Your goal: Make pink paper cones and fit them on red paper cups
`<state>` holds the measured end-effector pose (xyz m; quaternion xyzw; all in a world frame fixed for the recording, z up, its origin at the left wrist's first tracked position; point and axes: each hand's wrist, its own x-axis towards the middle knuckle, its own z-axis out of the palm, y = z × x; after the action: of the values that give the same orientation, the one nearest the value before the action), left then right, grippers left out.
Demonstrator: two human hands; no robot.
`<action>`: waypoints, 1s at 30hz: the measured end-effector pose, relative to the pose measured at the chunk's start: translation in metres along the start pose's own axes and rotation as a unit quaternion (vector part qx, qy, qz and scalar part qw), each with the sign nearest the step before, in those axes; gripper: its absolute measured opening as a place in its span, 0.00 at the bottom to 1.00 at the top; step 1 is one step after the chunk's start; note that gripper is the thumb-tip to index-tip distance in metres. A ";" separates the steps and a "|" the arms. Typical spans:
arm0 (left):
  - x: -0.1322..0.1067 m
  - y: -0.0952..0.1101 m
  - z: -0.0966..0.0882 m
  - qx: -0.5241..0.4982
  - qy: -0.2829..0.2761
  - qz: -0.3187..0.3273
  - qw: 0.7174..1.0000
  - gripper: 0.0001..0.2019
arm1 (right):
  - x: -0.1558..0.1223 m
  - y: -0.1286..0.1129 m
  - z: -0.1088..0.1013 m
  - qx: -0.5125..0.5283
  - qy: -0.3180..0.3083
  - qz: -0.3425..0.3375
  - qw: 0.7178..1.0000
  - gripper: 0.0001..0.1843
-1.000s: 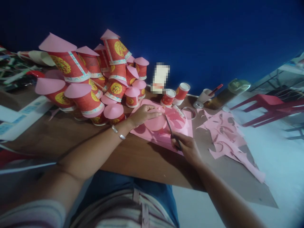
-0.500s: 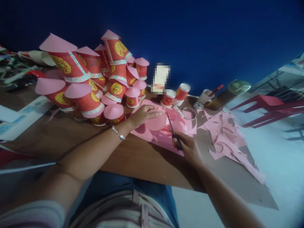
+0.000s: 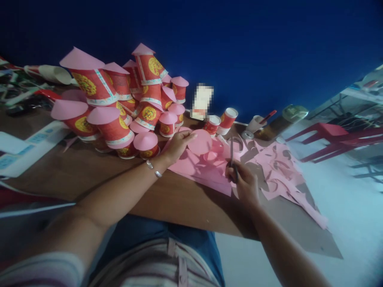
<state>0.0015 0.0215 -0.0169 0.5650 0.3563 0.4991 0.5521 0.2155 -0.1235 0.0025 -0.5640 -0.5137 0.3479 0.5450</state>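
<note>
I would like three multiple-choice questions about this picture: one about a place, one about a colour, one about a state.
1. Where is the pile of red paper cups with pink cone tops?
A. left of the left hand
B. on the red plastic chair
C. on the floor

2. What colour is the round paper disc in the left hand?
A. blue
B. pink
C. white

3. How are the dark scissors?
A. lying alone on the brown wooden table
B. inside a cup
C. gripped by the right hand

Answers: 1 A, the pile stands on the table beyond the left wrist; 2 B, it matches the pink paper sheet; 3 C, fingers wrap the handles.
</note>
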 end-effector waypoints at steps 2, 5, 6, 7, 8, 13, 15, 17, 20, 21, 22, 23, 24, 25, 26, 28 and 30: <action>0.000 -0.001 0.001 -0.016 0.005 -0.005 1.000 0.20 | 0.006 -0.014 -0.011 -0.028 0.038 -0.036 0.998 0.10; 0.000 0.001 0.002 -0.031 0.002 -0.020 0.999 0.21 | 0.021 -0.042 -0.043 -0.059 0.149 -0.117 0.980 0.06; -0.001 0.002 0.002 -0.033 0.000 -0.025 0.999 0.21 | 0.028 -0.051 -0.057 -0.053 0.201 -0.161 0.965 0.06; -0.001 0.004 0.003 -0.037 -0.001 -0.028 0.999 0.21 | 0.036 -0.059 -0.072 -0.050 0.241 -0.202 0.948 0.08; -0.002 0.005 0.003 -0.043 -0.001 -0.030 0.999 0.21 | 0.044 -0.066 -0.087 -0.048 0.270 -0.232 0.933 0.10; -0.002 0.009 0.005 -0.072 -0.003 -0.041 0.997 0.22 | 0.079 -0.068 -0.145 -0.085 0.309 -0.228 0.919 0.20; -0.003 0.009 0.005 -0.073 -0.006 -0.042 0.996 0.22 | 0.085 -0.057 -0.154 -0.086 0.324 -0.146 0.931 0.22; -0.003 0.009 0.005 -0.071 -0.008 -0.044 0.996 0.22 | 0.086 -0.045 -0.155 -0.074 0.332 -0.071 0.938 0.27; -0.005 0.008 0.005 -0.059 -0.004 -0.046 0.997 0.20 | 0.077 -0.034 -0.139 -0.056 0.332 -0.057 0.940 0.32; -0.006 0.008 0.005 -0.051 0.000 -0.045 0.998 0.19 | 0.072 -0.032 -0.130 -0.047 0.323 -0.068 0.943 0.33; -0.006 0.009 0.005 -0.038 0.006 -0.040 0.998 0.17 | 0.067 -0.032 -0.118 -0.039 0.301 -0.078 0.950 0.32; -0.007 0.009 0.004 -0.019 0.015 -0.026 0.999 0.16 | 0.063 -0.032 -0.104 -0.025 0.284 -0.090 0.954 0.29; -0.007 0.009 0.004 0.004 0.029 0.002 1.000 0.14 | 0.058 -0.033 -0.089 -0.015 0.240 -0.086 0.967 0.25; -0.007 0.010 0.004 0.030 0.044 0.043 0.998 0.11 | 0.054 -0.034 -0.073 -0.006 0.211 -0.080 0.974 0.20; -0.006 0.010 0.003 0.057 0.056 0.094 0.992 0.09 | 0.050 -0.035 -0.056 0.010 0.174 -0.063 0.983 0.17; -0.006 0.010 0.002 0.109 0.062 0.205 0.971 0.03 | 0.045 -0.035 -0.024 0.069 0.110 -0.022 0.991 0.16; -0.007 0.009 0.001 0.154 0.050 0.287 0.944 0.04 | 0.043 -0.032 0.002 0.125 0.062 0.007 0.990 0.17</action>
<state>-0.0008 0.0136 -0.0089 0.6958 0.2790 0.6030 0.2727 0.2175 -0.0859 0.0408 -0.5153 -0.4272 0.3777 0.6398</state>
